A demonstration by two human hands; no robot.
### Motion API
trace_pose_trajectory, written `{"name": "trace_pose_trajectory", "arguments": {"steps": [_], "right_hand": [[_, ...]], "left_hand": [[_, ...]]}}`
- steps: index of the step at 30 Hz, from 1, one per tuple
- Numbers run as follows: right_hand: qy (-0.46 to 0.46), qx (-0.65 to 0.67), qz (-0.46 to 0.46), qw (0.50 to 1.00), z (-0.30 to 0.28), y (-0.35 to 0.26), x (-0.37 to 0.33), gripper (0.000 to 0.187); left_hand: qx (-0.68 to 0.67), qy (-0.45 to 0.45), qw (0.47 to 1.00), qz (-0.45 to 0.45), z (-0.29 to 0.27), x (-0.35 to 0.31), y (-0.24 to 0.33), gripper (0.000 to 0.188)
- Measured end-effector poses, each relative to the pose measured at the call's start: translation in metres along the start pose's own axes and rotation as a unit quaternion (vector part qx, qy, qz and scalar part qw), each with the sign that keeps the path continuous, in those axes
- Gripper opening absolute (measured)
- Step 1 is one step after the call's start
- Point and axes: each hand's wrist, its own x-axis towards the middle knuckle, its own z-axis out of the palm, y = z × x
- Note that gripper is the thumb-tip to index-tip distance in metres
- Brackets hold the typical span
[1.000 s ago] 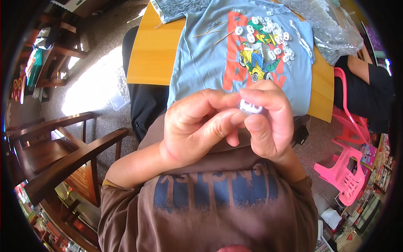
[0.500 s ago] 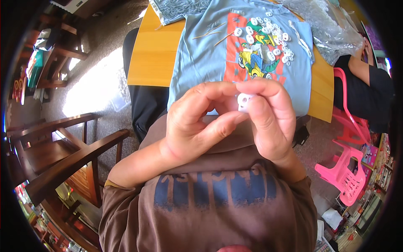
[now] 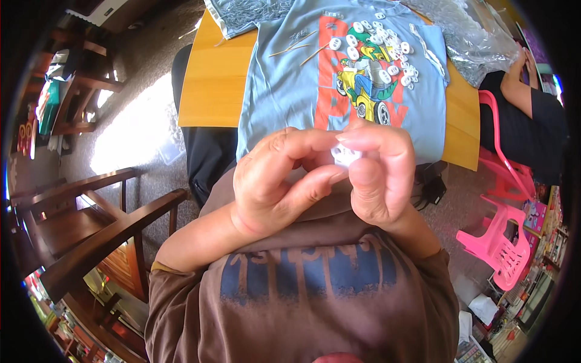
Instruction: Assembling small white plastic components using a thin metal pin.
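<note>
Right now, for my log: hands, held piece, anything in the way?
Right hand pinching small white piece; left hand at it. Fingers partly hide it. Loose white pieces on blue shirt.

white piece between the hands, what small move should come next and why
Probably a slight turn of the white piece: it sits between the left hand and the right hand, which partly cover it, so turning might expose the hidden part.

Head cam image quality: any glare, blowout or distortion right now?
Head view: sunlit floor patch clips to white; head view: small white piece at the fingers looks overexposed, surface detail washed out; head view: clear plastic shows glare; head view: fisheye skews the pink stool, black vignette around.
</note>
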Motion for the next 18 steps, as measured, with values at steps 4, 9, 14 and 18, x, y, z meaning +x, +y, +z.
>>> {"name": "trace_pose_trajectory", "arguments": {"steps": [4, 9, 14, 18], "right_hand": [[0.022, 0.061, 0.054, 0.996, 0.003, -0.004, -0.008, 0.016], [0.044, 0.101, 0.11, 0.988, 0.003, -0.005, -0.008, 0.015], [0.045, 0.136, 0.119, 0.982, 0.004, -0.005, -0.01, 0.015], [0.033, 0.136, 0.108, 0.984, 0.003, -0.001, -0.01, 0.017]], "left_hand": [[0.047, -0.037, 0.995, 0.078, -0.003, 0.006, -0.001, 0.031], [0.066, -0.12, 0.986, 0.094, -0.012, 0.01, -0.004, 0.039], [0.085, -0.088, 0.987, 0.1, -0.008, 0.015, -0.001, 0.037], [0.154, -0.067, 0.975, 0.148, -0.009, 0.016, 0.001, 0.034]]}}
